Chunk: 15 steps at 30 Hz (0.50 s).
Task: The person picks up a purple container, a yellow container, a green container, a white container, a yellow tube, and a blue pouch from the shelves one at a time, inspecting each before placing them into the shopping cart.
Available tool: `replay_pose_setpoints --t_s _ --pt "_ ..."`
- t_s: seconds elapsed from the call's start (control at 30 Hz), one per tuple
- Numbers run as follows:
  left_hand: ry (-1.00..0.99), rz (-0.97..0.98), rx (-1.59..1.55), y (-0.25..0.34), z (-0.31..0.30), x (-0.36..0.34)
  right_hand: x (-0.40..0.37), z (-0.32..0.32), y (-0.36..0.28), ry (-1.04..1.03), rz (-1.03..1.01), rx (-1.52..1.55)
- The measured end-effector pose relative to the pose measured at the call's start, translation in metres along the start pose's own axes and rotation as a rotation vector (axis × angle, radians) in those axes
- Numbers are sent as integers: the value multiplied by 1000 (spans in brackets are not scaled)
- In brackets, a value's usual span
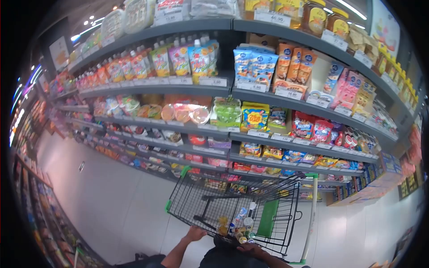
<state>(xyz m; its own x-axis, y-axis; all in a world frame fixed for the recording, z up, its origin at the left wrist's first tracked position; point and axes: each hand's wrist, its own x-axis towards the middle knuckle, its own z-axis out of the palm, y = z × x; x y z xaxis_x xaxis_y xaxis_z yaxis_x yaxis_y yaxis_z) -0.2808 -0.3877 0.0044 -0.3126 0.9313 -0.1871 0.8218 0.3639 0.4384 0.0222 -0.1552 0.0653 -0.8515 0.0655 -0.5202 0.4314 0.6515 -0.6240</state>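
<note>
A black wire shopping cart with green corner pieces stands sideways in front of me, its handle bar to the right. My left hand is at the cart's near rim, with its fingers closed over the edge. Farther right along that rim is my right hand, in shadow, its fingers not clear. Inside the basket lie a clear bottle, a yellowish pack and several small round-topped containers. A green panel sits at the handle end.
Beyond the cart, a long shelf unit holds pouches, jelly cups, candy bags and honey jars. Stacked boxes stand at its right end. Pale tiled floor runs left, with another stocked shelf alongside.
</note>
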Motion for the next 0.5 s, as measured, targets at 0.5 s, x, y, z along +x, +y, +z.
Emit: replay_pose_setpoints --t_s 0.5 --pt "9 -254 23 9 -8 -25 47 36 16 -26 -245 -28"
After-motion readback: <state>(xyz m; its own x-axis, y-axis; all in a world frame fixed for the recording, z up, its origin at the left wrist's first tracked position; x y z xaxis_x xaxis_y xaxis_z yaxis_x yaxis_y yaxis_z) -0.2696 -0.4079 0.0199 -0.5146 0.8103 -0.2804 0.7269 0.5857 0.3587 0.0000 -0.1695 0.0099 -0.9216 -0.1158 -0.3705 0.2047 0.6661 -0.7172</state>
